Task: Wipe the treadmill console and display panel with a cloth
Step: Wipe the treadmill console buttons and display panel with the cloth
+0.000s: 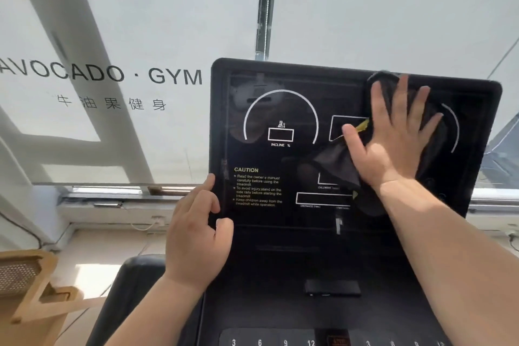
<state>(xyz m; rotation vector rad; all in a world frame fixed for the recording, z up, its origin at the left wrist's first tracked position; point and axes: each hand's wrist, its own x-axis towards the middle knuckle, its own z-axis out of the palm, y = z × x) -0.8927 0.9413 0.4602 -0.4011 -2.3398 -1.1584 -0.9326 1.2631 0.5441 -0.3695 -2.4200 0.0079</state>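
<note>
The right hand (393, 132) lies flat with spread fingers on the dark cloth (339, 161), pressing it to the upper right of the display panel (280, 191). The unwiped part lies to its left, toward the caution text (257, 187). The left hand (196, 236) has its grip closed on the panel's left edge.

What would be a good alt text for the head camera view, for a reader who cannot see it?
A person's right hand presses a dark cloth flat against the upper right of a black treadmill display panel, while the left hand holds the panel's left edge. Behind the panel, a frosted window reads "AVOCADO · GYM".
</note>
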